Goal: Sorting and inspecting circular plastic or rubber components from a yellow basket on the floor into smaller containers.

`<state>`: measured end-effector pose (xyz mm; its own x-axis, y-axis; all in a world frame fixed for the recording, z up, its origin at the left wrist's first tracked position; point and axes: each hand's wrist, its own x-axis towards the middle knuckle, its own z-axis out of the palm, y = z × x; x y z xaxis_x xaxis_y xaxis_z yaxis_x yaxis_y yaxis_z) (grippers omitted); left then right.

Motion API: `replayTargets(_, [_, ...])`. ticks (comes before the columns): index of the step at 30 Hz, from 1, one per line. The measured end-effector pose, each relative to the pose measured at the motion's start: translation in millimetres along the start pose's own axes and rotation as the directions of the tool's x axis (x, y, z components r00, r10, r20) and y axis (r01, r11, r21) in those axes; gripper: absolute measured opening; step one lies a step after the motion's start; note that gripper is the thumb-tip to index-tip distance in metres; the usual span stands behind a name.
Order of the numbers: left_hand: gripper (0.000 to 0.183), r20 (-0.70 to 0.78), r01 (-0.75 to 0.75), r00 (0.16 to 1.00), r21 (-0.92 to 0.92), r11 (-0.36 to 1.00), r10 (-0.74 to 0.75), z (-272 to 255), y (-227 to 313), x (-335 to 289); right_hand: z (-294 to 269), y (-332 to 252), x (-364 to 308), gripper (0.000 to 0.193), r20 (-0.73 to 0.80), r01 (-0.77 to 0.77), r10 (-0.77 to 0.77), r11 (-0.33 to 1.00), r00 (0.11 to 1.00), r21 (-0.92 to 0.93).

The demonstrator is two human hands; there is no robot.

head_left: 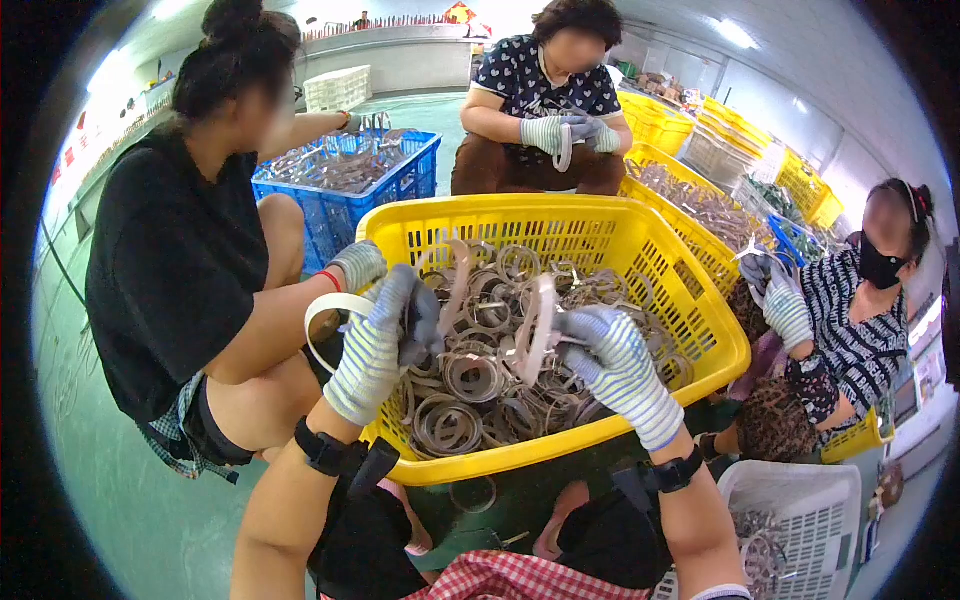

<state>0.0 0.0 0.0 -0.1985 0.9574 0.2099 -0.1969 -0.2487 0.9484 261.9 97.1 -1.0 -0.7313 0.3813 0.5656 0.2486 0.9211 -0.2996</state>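
Observation:
My left hand (375,340), in a striped glove with grey fingers, is closed over the left part of a yellow basket (560,448). A pale curved band (322,318) loops out from its left side, and the fingers are wrapped round it. To the right, my right hand (625,368), gloved alike, is closed on a flat, bent greyish strip (537,335) that stands up over the basket. Below both hands lie many coiled metal-looking bands (470,375), heaped and tangled. Another pinkish bent strip (457,285) rises between my hands; whether it is held I cannot tell.
At left, a person in black (170,260) crouches beside a blue basket (345,195) of strips. Opposite sits a person (545,95) holding a pale band. A masked person (850,290) works at right. A white basket (790,475) stands low right; yellow crates (735,125) stack behind.

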Motion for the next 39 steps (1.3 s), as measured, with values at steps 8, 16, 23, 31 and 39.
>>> replayTargets(8, [0.047,-0.039,-0.044,0.999,-0.179,0.983,0.038,2.5,4.5,2.0,-4.8,-12.4,8.7,0.028,-0.174,0.068,-0.09,0.989,0.981,-0.132])
replayTargets(16, [0.05,0.014,-0.063,0.998,0.043,0.997,0.062,4.2,11.8,-5.9,-4.8,-3.8,4.7,0.029,-0.079,0.098,-0.12,0.966,0.99,-0.239])
replayTargets(23, [0.046,-0.09,-0.073,0.994,-0.187,0.98,0.057,-1.2,9.1,0.8,-9.5,-22.3,7.1,0.029,-0.34,0.029,-0.083,0.987,0.937,-0.161])
replayTargets(31, [0.051,0.088,-0.072,0.993,-0.046,0.996,0.076,5.0,13.4,-11.8,-5.8,-8.3,7.4,0.029,-0.075,0.125,-0.151,0.954,0.986,-0.273])
replayTargets(39, [0.023,0.143,-0.161,0.981,0.228,0.96,0.131,15.3,8.0,-13.4,-14.5,-0.2,6.8,0.031,-0.097,0.094,-0.126,0.954,0.987,-0.286])
